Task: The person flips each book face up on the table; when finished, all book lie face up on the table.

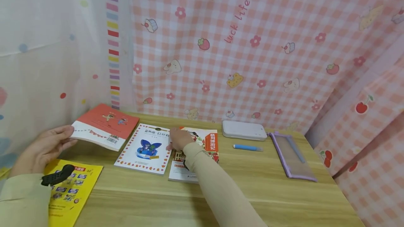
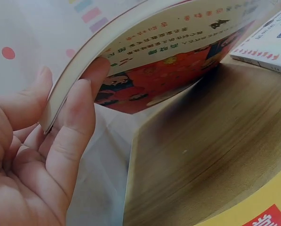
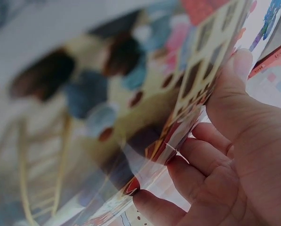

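Observation:
At the left, my left hand (image 1: 45, 146) pinches the lower-left corner of a red-and-white book (image 1: 104, 123). In the left wrist view, the thumb lies on one side and the fingers on the other, and the near part of the book (image 2: 164, 66) is lifted off the table. My right hand (image 1: 181, 140) reaches to the left edge of a book with an orange title panel (image 1: 212, 143). The right wrist view shows the thumb on its illustrated cover (image 3: 116, 94) and the fingers curled under the edge. Between them lies a white book with a blue butterfly (image 1: 146, 150).
A yellow book (image 1: 85, 188) lies at the front left, partly behind the left forearm. Toward the right are a pale case (image 1: 244, 130), a blue marker (image 1: 247, 148) and a purple-edged mesh pouch (image 1: 291, 155). Curtains (image 1: 252, 62) hang along the wooden table's (image 1: 151, 206) back and sides.

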{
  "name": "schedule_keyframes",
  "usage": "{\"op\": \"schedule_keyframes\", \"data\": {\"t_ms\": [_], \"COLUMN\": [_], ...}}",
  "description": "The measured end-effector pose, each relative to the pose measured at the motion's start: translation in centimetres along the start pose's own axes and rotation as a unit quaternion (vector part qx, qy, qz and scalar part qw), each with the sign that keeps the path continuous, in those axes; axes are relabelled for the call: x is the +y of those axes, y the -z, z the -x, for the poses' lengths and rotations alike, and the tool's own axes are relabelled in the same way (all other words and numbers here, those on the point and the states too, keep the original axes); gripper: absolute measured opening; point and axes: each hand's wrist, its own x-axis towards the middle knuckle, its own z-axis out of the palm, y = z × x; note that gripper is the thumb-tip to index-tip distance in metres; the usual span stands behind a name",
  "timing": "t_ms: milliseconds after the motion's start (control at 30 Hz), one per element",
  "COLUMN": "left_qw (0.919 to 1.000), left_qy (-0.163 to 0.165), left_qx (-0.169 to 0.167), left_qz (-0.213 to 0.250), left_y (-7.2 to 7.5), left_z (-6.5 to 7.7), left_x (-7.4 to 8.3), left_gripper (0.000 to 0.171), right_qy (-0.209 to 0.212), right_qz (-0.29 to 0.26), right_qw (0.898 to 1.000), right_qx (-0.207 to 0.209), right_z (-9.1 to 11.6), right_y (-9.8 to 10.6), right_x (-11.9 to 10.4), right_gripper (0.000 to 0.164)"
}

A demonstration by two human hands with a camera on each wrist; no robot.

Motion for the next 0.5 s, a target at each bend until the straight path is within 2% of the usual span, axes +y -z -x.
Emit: {"op": "schedule_keyframes", "data": {"t_ms": [267,500], "left_qw": [0.9999,0.9993], "left_qy": [-0.007,-0.019], "left_qx": [-0.013,-0.026], "left_qz": [0.005,0.018], "left_y": [-0.7,-1.12], "left_z": [-0.1,0.08], "left_x": [0.16,0.43], "left_gripper": [0.015,0.019], "right_qy": [-0.006,-0.006], "right_qz": [-0.024,-0.013], "right_qw": [1.0,1.0], "right_qx": [0.0,0.002], "right_z": [0.22,0.36], "right_y": [-0.21,-0.19], "right_x": [0.41,0.25], "right_gripper": [0.05,0.05]}}
